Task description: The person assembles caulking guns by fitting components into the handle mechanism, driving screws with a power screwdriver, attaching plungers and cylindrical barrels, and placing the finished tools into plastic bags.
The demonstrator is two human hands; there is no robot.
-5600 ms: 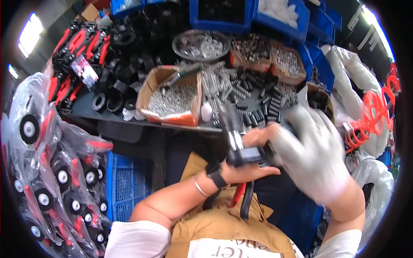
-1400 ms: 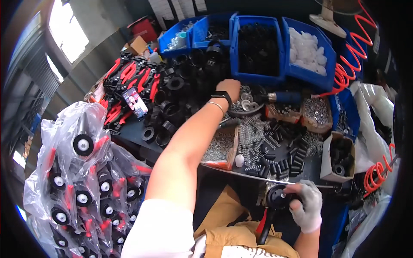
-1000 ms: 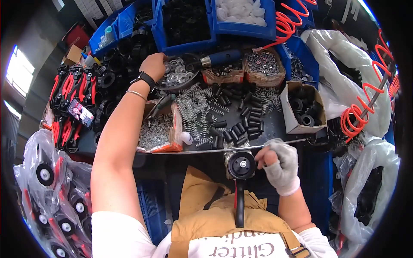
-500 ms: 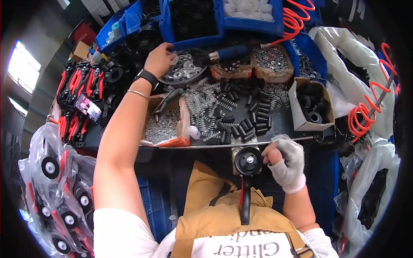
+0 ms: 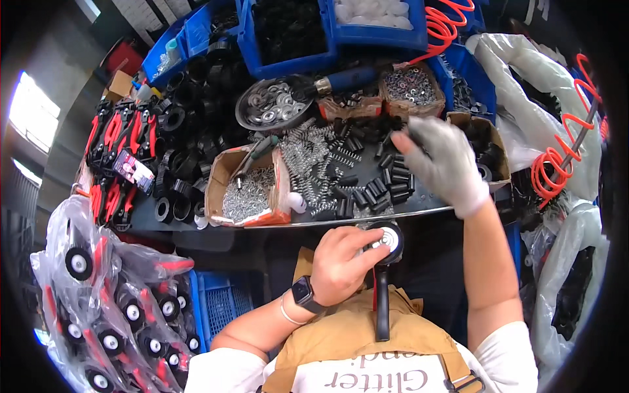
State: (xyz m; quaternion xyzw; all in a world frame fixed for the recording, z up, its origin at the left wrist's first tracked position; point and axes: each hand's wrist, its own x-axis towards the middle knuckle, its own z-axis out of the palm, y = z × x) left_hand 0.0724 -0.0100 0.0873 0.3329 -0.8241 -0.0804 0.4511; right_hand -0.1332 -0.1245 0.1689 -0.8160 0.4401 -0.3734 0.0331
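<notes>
Topping one wheel [image 5: 400, 250]: one disc [image 5: 390, 240]

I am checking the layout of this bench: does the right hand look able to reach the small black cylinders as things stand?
Probably yes: the gloved right hand is close to the small black cylinders, which lie loose on the table, and no box wall shows between them.

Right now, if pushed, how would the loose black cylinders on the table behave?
The black cylinders would probably roll: many lie on their sides, walls looking smooth and round. Being bunched, they'd likely shove one another. Those nearest the front edge of the table might drop off; I see no raised lip.
</notes>
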